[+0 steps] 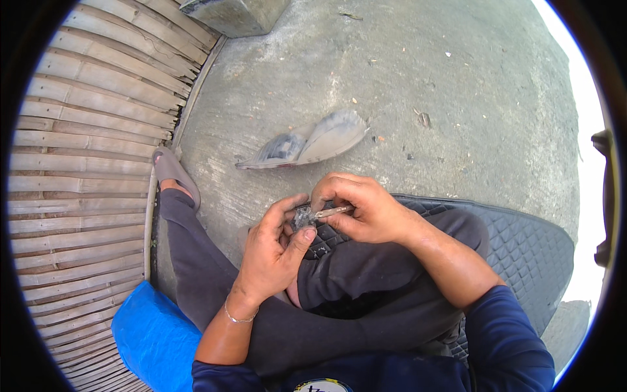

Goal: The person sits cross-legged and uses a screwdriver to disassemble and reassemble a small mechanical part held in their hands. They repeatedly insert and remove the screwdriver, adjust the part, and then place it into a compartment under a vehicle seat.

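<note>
Above my lap, my left hand (269, 258) pinches a small grey, shiny part (304, 218) between thumb and fingers; its exact kind is too small to make out. My right hand (372, 210) is closed on a thin, brownish stick-like tool (334, 212). The pale tip of that tool points left and meets the small part, or lies right against it. Both hands are close together, with dark smudges on the fingers.
A dusty grey curved panel (333, 138) lies on the concrete floor (457, 85) ahead. Bamboo slats (91, 140) run along the left. A blue plastic sheet or bag (157, 336) is near left, a quilted black mat (532, 261) under me, a concrete block (245, 16) far off.
</note>
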`<state>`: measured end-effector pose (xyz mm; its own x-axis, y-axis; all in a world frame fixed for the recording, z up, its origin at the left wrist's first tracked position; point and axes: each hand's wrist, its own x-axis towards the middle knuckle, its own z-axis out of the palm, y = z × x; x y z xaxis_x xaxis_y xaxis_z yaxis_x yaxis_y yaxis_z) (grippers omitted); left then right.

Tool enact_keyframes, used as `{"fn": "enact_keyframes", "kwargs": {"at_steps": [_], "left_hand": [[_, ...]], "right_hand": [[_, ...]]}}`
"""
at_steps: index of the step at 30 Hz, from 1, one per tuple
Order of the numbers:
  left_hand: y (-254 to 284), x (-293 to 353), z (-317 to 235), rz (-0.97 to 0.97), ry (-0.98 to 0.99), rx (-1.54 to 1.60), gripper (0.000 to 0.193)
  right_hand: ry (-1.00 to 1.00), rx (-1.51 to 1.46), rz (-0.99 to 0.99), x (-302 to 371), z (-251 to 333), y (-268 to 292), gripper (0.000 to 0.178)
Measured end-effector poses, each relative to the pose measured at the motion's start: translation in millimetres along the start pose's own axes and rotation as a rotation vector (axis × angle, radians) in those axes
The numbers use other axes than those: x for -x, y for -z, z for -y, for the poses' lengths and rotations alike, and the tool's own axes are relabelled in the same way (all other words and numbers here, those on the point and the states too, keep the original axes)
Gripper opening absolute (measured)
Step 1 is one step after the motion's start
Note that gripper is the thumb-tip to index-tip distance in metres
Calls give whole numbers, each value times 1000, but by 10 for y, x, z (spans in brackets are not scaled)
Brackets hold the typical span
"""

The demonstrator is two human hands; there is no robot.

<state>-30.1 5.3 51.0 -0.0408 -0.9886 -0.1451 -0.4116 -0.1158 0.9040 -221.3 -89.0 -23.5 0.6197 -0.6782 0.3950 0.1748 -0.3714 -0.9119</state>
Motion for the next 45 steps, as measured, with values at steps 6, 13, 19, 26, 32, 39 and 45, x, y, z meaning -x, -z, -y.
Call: {"fn": "enact_keyframes", "kwargs": {"at_steps": [6,13,19,26,32,39,45], "left_hand": [[78,27,28,247,239,269,46],[109,27,187,343,322,1055,32],[149,-9,202,314,215,1121,25],[153,-1,109,164,193,817,30],[45,-6,142,-60,128,384,25],[97,-30,192,-160,179,60,25],[199,-54,197,36,192,720,28]], "right_hand": [[-26,68,56,-4,46,-12,26],[-179,-77,-4,22,105,39,33],[-312,-4,188,15,267,48,30],[-295,125,201,-17,283,49,27],[-312,139,232,-27,284,55,23],[-406,235,374,-43,457,68,21],[-350,156,278,-36,491,88,19]]}}
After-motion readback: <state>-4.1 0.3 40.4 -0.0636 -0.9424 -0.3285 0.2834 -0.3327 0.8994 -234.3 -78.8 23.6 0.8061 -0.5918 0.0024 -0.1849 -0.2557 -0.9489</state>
